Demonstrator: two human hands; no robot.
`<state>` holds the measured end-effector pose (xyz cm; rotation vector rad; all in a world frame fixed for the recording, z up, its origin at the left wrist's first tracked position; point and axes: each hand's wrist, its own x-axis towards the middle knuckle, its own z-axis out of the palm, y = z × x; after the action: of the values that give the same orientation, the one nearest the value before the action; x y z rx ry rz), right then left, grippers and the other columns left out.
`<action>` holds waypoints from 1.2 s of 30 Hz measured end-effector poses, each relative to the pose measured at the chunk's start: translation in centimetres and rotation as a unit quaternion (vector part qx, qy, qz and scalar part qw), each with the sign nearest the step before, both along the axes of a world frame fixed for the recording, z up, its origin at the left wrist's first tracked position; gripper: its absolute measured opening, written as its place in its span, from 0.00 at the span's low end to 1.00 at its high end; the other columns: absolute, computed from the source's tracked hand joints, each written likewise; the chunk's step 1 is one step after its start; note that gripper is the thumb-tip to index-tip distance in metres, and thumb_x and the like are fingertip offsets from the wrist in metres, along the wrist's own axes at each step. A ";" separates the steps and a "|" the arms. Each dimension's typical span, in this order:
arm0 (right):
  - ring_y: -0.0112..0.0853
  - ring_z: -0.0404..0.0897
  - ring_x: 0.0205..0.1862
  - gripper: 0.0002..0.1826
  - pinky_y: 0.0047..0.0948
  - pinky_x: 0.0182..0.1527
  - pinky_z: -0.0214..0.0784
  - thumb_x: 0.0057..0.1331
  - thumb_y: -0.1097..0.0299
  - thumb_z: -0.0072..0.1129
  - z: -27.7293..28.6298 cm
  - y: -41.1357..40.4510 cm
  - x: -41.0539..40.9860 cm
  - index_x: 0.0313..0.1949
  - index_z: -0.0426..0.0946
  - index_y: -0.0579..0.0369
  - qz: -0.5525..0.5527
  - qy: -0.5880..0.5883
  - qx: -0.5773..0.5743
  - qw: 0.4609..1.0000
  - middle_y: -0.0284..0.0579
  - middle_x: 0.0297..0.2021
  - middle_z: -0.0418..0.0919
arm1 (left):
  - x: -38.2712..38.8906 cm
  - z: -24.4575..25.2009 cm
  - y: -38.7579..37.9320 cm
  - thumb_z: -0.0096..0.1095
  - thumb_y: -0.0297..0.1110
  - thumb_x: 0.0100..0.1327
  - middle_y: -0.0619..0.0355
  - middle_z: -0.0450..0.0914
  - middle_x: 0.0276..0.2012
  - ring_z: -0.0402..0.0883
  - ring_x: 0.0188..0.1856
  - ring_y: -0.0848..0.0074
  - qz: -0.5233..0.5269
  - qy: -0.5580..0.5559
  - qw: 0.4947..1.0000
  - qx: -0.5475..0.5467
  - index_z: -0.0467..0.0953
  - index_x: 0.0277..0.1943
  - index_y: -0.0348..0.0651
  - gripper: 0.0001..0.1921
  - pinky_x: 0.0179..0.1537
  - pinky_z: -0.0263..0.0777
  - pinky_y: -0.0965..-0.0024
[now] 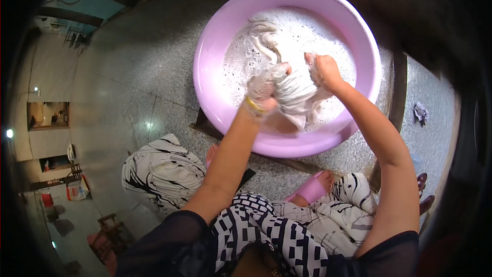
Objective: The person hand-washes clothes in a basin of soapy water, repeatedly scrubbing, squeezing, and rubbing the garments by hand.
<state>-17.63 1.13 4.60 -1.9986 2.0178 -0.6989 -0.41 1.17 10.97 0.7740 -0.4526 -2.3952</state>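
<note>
A large pink plastic basin (pixel 215 96) of sudsy water (pixel 315 27) stands before me on the floor. Stretched between my two hands is a wet white cloth (pixel 294 94), its lower end dipping into the water. My left hand (pixel 267 84), coated in foam and with a yellow band at the wrist, grips its left side. On its right side my right hand (pixel 324 71) is closed in a fist around the fabric. Beyond my left hand, a twisted part of white cloth (pixel 263 34) lies in the suds; whether it is the same piece I cannot tell.
Grey speckled floor tiles (pixel 127 77) surround the basin. My feet in pink slippers (pixel 309 188) are close to its near rim. To the right lie a crumpled cloth (pixel 421 113) and a pair of brown shoes (pixel 424 194). A wooden chair (pixel 113 234) is at lower left.
</note>
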 end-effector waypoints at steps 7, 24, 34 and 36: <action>0.20 0.66 0.25 0.10 0.20 0.28 0.61 0.58 0.60 0.48 3.1 0.0 1.0 0.29 0.67 0.54 0.153 -0.614 0.253 0.732 0.33 0.24 0.67 | 0.4 -0.4 0.7 0.65 0.40 0.44 0.54 0.75 0.37 0.74 0.35 0.78 -0.205 -0.586 0.442 -0.647 0.65 0.46 0.41 0.27 0.38 0.69 0.77; 0.30 0.72 0.34 0.15 0.29 0.39 0.67 0.46 0.80 0.42 2.0 0.3 1.7 0.36 0.67 0.57 -0.047 -0.803 0.072 0.590 0.44 0.33 0.72 | 2.1 -5.4 -1.1 0.47 0.35 0.55 0.48 0.69 0.44 0.68 0.46 0.65 0.291 0.042 0.955 0.024 0.63 0.44 0.31 0.17 0.52 0.60 0.64; 0.39 0.73 0.21 0.12 0.32 0.28 0.66 0.50 0.59 0.45 3.0 2.6 9.2 0.21 0.70 0.55 0.223 -0.093 0.051 0.969 0.46 0.18 0.72 | 1.1 -5.2 1.4 0.34 0.54 0.58 0.56 0.70 0.34 0.70 0.37 0.68 0.122 0.093 0.988 0.035 0.66 0.41 0.43 0.23 0.40 0.68 0.62; 0.37 0.72 0.18 0.12 0.32 0.27 0.67 0.54 0.60 0.44 1.9 1.6 7.3 0.21 0.70 0.53 0.119 -0.025 0.123 0.985 0.44 0.16 0.72 | -1.4 -2.4 1.7 0.36 0.49 0.58 0.55 0.70 0.37 0.71 0.39 0.68 0.109 -0.033 0.983 0.142 0.66 0.41 0.42 0.20 0.41 0.69 0.61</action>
<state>-10.38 2.70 6.49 -2.0056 1.7052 -0.4209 -1.83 2.86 8.55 0.9759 -0.0463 -2.2581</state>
